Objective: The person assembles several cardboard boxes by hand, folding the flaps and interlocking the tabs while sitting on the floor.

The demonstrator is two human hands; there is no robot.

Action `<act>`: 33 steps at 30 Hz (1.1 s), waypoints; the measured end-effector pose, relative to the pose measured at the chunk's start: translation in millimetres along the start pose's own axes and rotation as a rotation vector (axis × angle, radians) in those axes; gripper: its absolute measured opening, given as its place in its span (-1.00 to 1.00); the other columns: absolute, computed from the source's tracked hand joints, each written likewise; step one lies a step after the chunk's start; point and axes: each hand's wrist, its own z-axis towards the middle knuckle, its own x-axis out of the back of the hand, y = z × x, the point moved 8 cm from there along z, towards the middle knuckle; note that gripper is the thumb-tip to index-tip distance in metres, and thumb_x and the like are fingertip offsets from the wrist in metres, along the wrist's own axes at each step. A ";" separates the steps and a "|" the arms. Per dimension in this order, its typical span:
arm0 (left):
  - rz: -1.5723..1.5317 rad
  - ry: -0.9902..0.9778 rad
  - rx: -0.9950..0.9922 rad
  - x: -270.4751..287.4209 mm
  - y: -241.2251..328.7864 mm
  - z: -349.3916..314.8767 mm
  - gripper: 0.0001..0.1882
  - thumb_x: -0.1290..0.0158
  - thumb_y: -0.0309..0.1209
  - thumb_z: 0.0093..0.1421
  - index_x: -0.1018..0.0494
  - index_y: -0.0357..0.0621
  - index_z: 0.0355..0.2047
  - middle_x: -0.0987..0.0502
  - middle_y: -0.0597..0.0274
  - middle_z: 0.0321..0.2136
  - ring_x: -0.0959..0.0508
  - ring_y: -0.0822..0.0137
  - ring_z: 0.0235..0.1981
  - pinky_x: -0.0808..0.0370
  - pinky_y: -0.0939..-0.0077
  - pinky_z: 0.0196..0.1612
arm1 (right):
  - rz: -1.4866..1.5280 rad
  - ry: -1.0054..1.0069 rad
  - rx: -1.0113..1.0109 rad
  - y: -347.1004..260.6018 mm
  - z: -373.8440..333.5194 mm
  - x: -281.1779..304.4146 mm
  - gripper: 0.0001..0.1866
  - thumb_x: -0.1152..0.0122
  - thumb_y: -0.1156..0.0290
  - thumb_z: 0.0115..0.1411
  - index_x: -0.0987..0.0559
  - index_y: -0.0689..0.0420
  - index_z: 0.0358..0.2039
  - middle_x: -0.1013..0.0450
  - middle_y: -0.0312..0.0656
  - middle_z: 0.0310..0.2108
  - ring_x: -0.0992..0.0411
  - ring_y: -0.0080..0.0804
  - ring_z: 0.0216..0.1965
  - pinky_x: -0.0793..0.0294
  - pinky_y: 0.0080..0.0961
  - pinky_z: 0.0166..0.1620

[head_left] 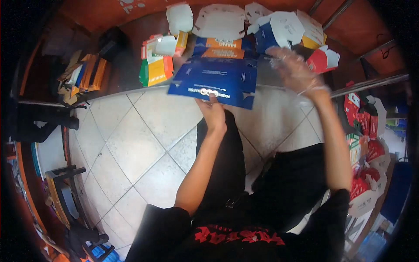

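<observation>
Dark table (124,67) seen far | blue box (218,78) pinched at near edge by left hand (214,115) | right hand (301,74) blurred beside red box (324,60), grip cannot be told

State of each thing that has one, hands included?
Blue cardboard: spread out, not closed up.
Left hand: gripping that cardboard by its near edge.
Right hand: raised, gloved, blurred; grip unclear.
Large white cardboard: spread open.
Green-and-yellow carton: folding unclear.
Red-and-white carton: folding unclear.

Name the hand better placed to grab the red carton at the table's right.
Probably the right hand: blurred, but seemingly empty and nearer the red carton. The left hand grips the flat blue carton.
</observation>
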 end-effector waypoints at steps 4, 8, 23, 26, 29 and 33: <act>0.010 -0.034 -0.188 72.5 7.9 27.3 -0.46 0.08 -0.49 0.45 -0.07 0.05 0.38 -0.52 0.14 -0.07 -0.56 0.39 -0.14 -0.59 0.42 -0.23 | 0.219 -0.182 -0.336 -41.9 18.1 41.2 -0.63 -0.08 0.18 0.38 -0.46 0.10 0.09 -0.57 -0.12 -0.07 -0.62 -0.26 -0.27 -0.59 -0.35 -0.37; 0.155 -0.116 -0.417 73.2 54.6 -4.3 -0.61 0.11 -0.64 0.40 -0.29 -0.26 0.22 -0.59 0.13 -0.17 -0.56 0.45 -0.24 -0.50 0.55 -0.16 | 0.639 -0.293 -0.806 -25.0 -37.0 25.2 -0.48 0.05 0.00 0.44 -0.43 0.25 0.05 -0.59 -0.12 -0.17 -0.61 -0.42 -0.52 -0.36 -0.59 -0.72; 0.762 -0.275 -1.142 90.7 209.0 -30.8 -0.86 -0.06 -0.69 0.08 -0.46 -0.16 -0.43 -0.55 0.14 0.11 -0.25 -0.09 0.38 0.10 -0.17 0.45 | 1.802 -0.236 -0.684 52.7 51.1 -44.8 -0.57 -0.27 0.30 0.17 -0.55 0.26 0.01 -0.58 -0.04 -0.05 -0.57 -0.20 -0.05 -0.55 -0.27 0.09; 0.597 -0.270 -1.065 83.3 202.1 -30.0 -0.68 0.05 -0.86 -0.05 -0.51 -0.22 -0.37 -0.43 0.06 0.22 -0.19 -0.12 0.40 -0.04 -0.07 0.44 | 1.619 -0.341 -0.666 68.8 47.1 -56.4 -0.53 -0.32 0.44 0.10 -0.52 0.25 0.05 -0.57 -0.05 -0.10 -0.60 -0.21 -0.12 -0.60 -0.27 -0.02; 0.539 -0.215 -0.981 105.4 206.7 -30.5 -0.66 0.00 -0.89 -0.06 -0.56 -0.18 -0.41 -0.35 -0.05 0.27 -0.22 -0.13 0.39 -0.18 0.06 0.40 | 1.532 -0.351 -0.741 50.9 53.4 -78.9 -0.44 -0.34 0.54 0.09 -0.45 0.24 0.14 -0.56 -0.06 -0.08 -0.59 -0.20 -0.10 -0.59 -0.28 -0.04; 0.463 -0.385 -1.056 111.3 223.4 -40.5 -0.66 -0.02 -0.84 -0.07 -0.58 -0.22 -0.34 -0.28 -0.05 0.32 -0.18 -0.09 0.41 -0.15 0.02 0.41 | 1.545 -0.384 -0.777 51.5 55.6 -78.1 -0.38 -0.36 0.56 0.10 -0.38 0.24 0.20 -0.54 -0.05 -0.02 -0.57 -0.23 -0.06 -0.59 -0.28 -0.01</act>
